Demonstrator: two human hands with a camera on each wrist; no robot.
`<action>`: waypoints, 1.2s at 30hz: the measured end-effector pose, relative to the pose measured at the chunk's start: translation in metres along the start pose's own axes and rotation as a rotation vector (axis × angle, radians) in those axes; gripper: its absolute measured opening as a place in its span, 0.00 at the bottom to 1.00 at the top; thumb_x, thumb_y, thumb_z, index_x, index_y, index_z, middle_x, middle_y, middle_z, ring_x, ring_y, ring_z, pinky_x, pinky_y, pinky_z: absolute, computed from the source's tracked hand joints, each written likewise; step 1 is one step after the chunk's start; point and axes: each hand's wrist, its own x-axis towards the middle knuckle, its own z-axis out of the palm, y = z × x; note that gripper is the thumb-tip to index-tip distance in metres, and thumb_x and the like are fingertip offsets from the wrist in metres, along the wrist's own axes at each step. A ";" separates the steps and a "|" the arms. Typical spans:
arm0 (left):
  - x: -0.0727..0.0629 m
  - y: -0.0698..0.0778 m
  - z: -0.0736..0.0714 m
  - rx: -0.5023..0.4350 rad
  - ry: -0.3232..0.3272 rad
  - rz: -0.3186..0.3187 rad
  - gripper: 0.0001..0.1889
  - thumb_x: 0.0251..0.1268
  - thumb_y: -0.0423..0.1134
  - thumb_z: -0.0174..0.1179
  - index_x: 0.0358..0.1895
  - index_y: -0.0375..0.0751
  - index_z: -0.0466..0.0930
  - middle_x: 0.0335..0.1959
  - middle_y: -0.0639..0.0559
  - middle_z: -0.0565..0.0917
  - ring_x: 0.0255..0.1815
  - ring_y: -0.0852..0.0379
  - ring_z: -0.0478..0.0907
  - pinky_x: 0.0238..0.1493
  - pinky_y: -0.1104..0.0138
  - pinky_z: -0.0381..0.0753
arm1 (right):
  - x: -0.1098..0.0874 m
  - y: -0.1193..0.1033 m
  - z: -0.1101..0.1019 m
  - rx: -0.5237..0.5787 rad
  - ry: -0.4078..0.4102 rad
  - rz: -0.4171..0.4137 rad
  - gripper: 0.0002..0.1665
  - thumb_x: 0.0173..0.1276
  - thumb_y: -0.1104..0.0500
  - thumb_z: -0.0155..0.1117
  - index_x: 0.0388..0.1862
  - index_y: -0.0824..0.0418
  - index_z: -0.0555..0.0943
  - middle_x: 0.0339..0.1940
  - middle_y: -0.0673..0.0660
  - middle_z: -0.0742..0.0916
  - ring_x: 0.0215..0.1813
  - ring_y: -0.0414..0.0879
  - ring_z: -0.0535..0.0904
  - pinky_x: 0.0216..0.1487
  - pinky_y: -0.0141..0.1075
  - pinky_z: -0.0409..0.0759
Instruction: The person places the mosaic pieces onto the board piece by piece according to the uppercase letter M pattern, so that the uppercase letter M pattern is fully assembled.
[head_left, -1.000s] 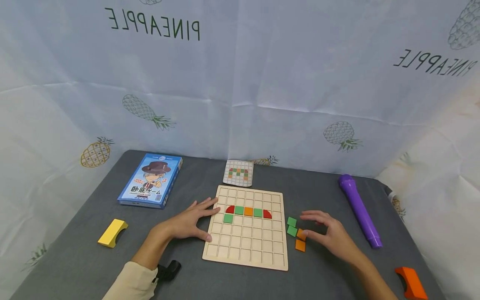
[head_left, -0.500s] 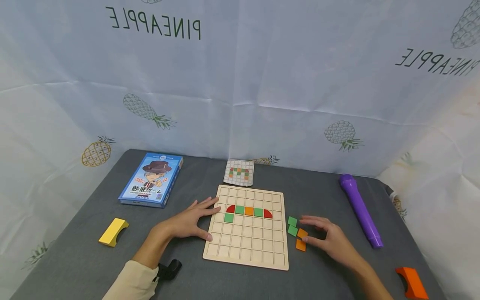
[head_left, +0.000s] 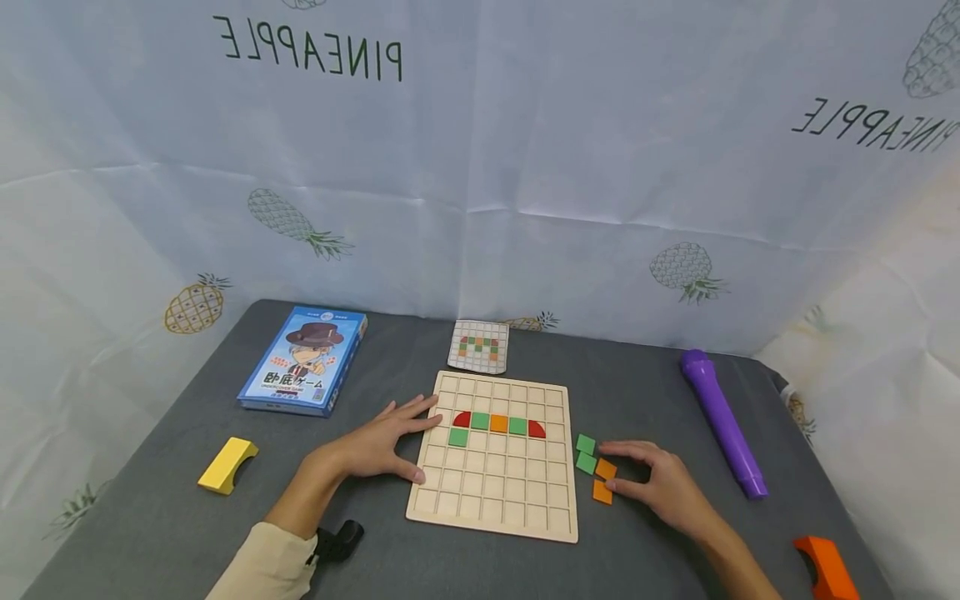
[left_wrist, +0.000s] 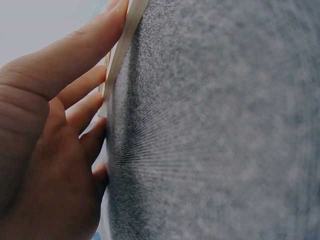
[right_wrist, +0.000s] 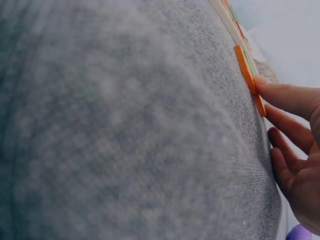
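Observation:
A pale wooden grid board (head_left: pixel 495 500) lies mid-table. One row holds a red quarter-round (head_left: pixel 462 419), a green square, an orange square (head_left: pixel 498 423), another green square and a second red quarter-round (head_left: pixel 536 428). Below the left one sits a green square (head_left: pixel 458 437). My left hand (head_left: pixel 375 444) rests with spread fingers along the board's left edge. Right of the board lie two loose green squares (head_left: pixel 586 463) and two orange ones (head_left: pixel 606 469). My right hand (head_left: pixel 667 487) is beside them, its thumb touching the nearer orange square (right_wrist: pixel 243 67) and its fingers loosely bent.
A small pattern card (head_left: pixel 478 347) stands behind the board. At the left are a blue game box (head_left: pixel 303 360) and a yellow arch block (head_left: pixel 227 466). On the right lie a purple microphone-shaped toy (head_left: pixel 722 425) and an orange arch block (head_left: pixel 827 568).
My right hand has shifted slightly toward me, its thumb moving from the farther orange square to the nearer one. The left hand and the board stay in place.

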 end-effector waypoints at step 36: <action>-0.001 -0.001 0.001 -0.008 0.006 0.027 0.48 0.58 0.51 0.74 0.79 0.39 0.62 0.86 0.40 0.48 0.86 0.32 0.39 0.81 0.32 0.33 | 0.007 0.002 -0.004 0.071 -0.108 -0.105 0.10 0.61 0.53 0.77 0.42 0.49 0.92 0.47 0.47 0.93 0.52 0.30 0.84 0.56 0.26 0.81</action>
